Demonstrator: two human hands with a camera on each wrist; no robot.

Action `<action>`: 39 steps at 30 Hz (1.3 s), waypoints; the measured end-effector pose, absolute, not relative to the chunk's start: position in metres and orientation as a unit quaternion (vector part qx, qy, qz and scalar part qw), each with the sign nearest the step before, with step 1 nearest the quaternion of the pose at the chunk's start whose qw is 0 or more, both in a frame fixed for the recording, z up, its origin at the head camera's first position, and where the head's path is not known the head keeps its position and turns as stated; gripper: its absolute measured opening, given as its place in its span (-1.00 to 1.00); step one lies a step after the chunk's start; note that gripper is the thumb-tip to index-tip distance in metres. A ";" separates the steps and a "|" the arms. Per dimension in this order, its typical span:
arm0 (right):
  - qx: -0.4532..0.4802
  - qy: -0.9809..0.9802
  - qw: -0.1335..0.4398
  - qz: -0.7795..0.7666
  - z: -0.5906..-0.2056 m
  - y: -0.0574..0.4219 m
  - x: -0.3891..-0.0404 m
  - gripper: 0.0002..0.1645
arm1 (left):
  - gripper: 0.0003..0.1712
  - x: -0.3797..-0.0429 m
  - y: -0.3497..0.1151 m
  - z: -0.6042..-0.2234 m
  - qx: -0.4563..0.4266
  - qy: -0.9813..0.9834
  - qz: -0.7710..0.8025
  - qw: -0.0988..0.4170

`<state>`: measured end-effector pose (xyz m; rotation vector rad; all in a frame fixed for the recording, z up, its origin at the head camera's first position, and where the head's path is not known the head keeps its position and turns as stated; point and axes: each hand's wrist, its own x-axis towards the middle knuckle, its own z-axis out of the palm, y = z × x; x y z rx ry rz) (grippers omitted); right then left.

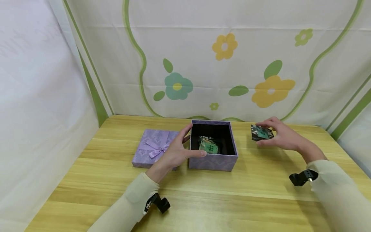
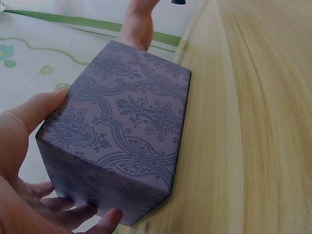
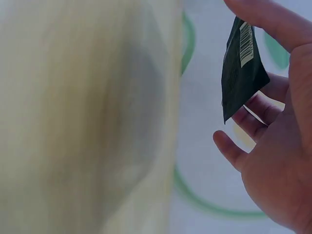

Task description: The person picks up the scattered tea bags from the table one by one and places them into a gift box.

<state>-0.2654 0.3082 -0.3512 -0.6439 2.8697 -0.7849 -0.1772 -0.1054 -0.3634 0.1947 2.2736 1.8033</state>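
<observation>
A purple patterned gift box (image 1: 213, 162) stands on the table with its top uncovered and dark inside. My left hand (image 1: 178, 151) holds it at the front left corner, thumb along the front rim and fingers against the left side (image 2: 105, 187). Inside lie small flat packets (image 1: 209, 147) with green labels and a floral print; how many is unclear. To the right of the box, my right hand (image 1: 278, 133) pinches a similar dark packet (image 1: 261, 132) above the table. Its back, with a barcode, shows in the right wrist view, where the packet (image 3: 243, 73) is between thumb and fingers.
The purple lid (image 1: 145, 149) with a ribbon bow lies on the wooden table (image 1: 203, 199), left of the box and partly behind my left hand. A white cloth (image 1: 203, 64) printed with flowers hangs behind the table. Black straps with small devices circle both sleeves.
</observation>
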 end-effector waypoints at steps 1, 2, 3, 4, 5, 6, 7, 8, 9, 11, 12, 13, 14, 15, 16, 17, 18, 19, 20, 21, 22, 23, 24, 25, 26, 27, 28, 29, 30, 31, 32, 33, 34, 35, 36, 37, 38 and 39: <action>-0.217 0.940 0.045 -0.260 -0.347 0.304 -0.264 0.00 | 0.32 -0.177 -0.105 -0.363 0.067 0.777 0.615 0.116; -0.223 0.937 0.043 -0.264 -0.344 0.299 -0.263 -0.01 | 0.32 -0.177 -0.105 -0.362 0.067 0.777 0.615 0.116; -0.227 0.935 0.041 -0.269 -0.340 0.295 -0.262 -0.02 | 0.32 -0.177 -0.105 -0.362 0.067 0.777 0.615 0.117; -0.231 0.932 0.040 -0.276 -0.336 0.290 -0.261 -0.03 | 0.32 -0.177 -0.105 -0.362 0.068 0.777 0.614 0.117; -0.234 0.930 0.040 -0.282 -0.332 0.285 -0.259 -0.03 | 0.32 -0.177 -0.105 -0.362 0.067 0.778 0.614 0.118; -0.237 0.928 0.038 -0.286 -0.328 0.280 -0.258 -0.04 | 0.32 -0.177 -0.105 -0.362 0.067 0.778 0.613 0.118; -0.239 0.926 0.037 -0.289 -0.324 0.275 -0.257 -0.04 | 0.32 -0.177 -0.105 -0.362 0.067 0.778 0.613 0.119; -0.243 0.925 0.035 -0.291 -0.320 0.269 -0.256 -0.04 | 0.32 -0.176 -0.105 -0.362 0.068 0.778 0.613 0.118; -0.247 0.924 0.033 -0.291 -0.317 0.264 -0.255 -0.05 | 0.33 -0.176 -0.106 -0.362 0.068 0.778 0.613 0.118; -0.260 0.922 0.026 -0.286 -0.310 0.253 -0.253 -0.05 | 0.33 -0.177 -0.106 -0.362 0.068 0.778 0.613 0.119; -0.269 0.920 0.021 -0.285 -0.308 0.247 -0.253 -0.05 | 0.33 -0.177 -0.106 -0.362 0.069 0.778 0.613 0.119; -0.278 0.918 0.017 -0.284 -0.306 0.241 -0.252 -0.05 | 0.32 -0.177 -0.106 -0.362 0.069 0.778 0.613 0.119; -0.287 0.914 0.014 -0.286 -0.304 0.234 -0.252 -0.05 | 0.32 -0.176 -0.106 -0.363 0.068 0.779 0.612 0.119; -0.297 0.910 0.011 -0.289 -0.303 0.227 -0.251 -0.05 | 0.33 -0.176 -0.107 -0.363 0.067 0.778 0.613 0.120; -0.306 0.906 0.007 -0.292 -0.302 0.220 -0.250 -0.05 | 0.32 -0.176 -0.107 -0.363 0.066 0.779 0.613 0.120; -0.315 0.903 0.003 -0.292 -0.301 0.213 -0.250 -0.05 | 0.32 -0.176 -0.107 -0.363 0.065 0.779 0.613 0.119; -0.324 0.899 0.000 -0.294 -0.301 0.205 -0.249 -0.06 | 0.32 -0.176 -0.108 -0.364 0.064 0.779 0.613 0.119; -0.331 0.897 -0.001 -0.294 -0.300 0.198 -0.248 -0.06 | 0.32 -0.176 -0.108 -0.364 0.064 0.778 0.614 0.119; -0.338 0.894 -0.002 -0.294 -0.300 0.192 -0.247 -0.06 | 0.32 -0.177 -0.108 -0.364 0.064 0.778 0.614 0.120; -0.344 0.893 -0.003 -0.291 -0.300 0.185 -0.246 -0.06 | 0.31 -0.176 -0.109 -0.363 0.066 0.778 0.613 0.119; -0.351 0.891 -0.003 -0.288 -0.299 0.179 -0.246 -0.06 | 0.31 -0.177 -0.109 -0.363 0.066 0.778 0.613 0.120; -0.358 0.889 -0.002 -0.284 -0.299 0.172 -0.245 -0.06 | 0.31 -0.177 -0.109 -0.362 0.066 0.778 0.613 0.120; -0.367 0.887 -0.001 -0.281 -0.299 0.166 -0.244 -0.05 | 0.31 -0.177 -0.109 -0.362 0.065 0.778 0.613 0.121; -0.375 0.884 0.001 -0.279 -0.300 0.161 -0.243 -0.05 | 0.32 -0.177 -0.109 -0.362 0.065 0.779 0.612 0.120; -0.381 0.882 0.003 -0.276 -0.301 0.156 -0.243 -0.05 | 0.32 -0.177 -0.110 -0.361 0.064 0.779 0.612 0.119; -0.388 0.880 0.006 -0.273 -0.302 0.151 -0.242 -0.05 | 0.32 -0.177 -0.110 -0.361 0.063 0.780 0.612 0.118; -0.393 0.879 0.009 -0.269 -0.304 0.147 -0.241 -0.04 | 0.32 -0.177 -0.110 -0.361 0.061 0.780 0.612 0.117; -0.398 0.878 0.012 -0.265 -0.306 0.144 -0.241 -0.04 | 0.32 -0.177 -0.110 -0.361 0.063 0.781 0.611 0.115; -0.400 0.878 0.015 -0.260 -0.308 0.141 -0.240 -0.04 | 0.32 -0.177 -0.110 -0.361 0.065 0.781 0.610 0.113; -0.400 0.880 0.018 -0.256 -0.311 0.139 -0.240 -0.03 | 0.32 -0.177 -0.110 -0.361 0.065 0.781 0.611 0.112; -0.399 0.882 0.019 -0.250 -0.314 0.137 -0.240 -0.03 | 0.32 -0.177 -0.110 -0.361 0.066 0.780 0.611 0.113; -0.398 0.884 0.019 -0.244 -0.316 0.135 -0.239 -0.03 | 0.32 -0.177 -0.110 -0.362 0.066 0.780 0.612 0.113; -0.397 0.886 0.020 -0.238 -0.319 0.134 -0.239 -0.02 | 0.32 -0.177 -0.110 -0.362 0.067 0.780 0.612 0.112; -0.394 0.890 0.020 -0.230 -0.322 0.133 -0.239 -0.02 | 0.32 -0.177 -0.110 -0.362 0.068 0.780 0.611 0.111; -0.391 0.893 0.019 -0.221 -0.324 0.132 -0.239 -0.02 | 0.32 -0.177 -0.110 -0.362 0.066 0.780 0.612 0.113; -0.388 0.897 0.017 -0.211 -0.326 0.131 -0.238 -0.02 | 0.33 -0.177 -0.110 -0.363 0.065 0.779 0.613 0.114; -0.386 0.900 0.015 -0.199 -0.328 0.131 -0.237 -0.03 | 0.32 -0.177 -0.110 -0.363 0.067 0.780 0.612 0.113; -0.385 0.903 0.012 -0.188 -0.330 0.131 -0.237 -0.03 | 0.32 -0.177 -0.110 -0.363 0.068 0.780 0.611 0.112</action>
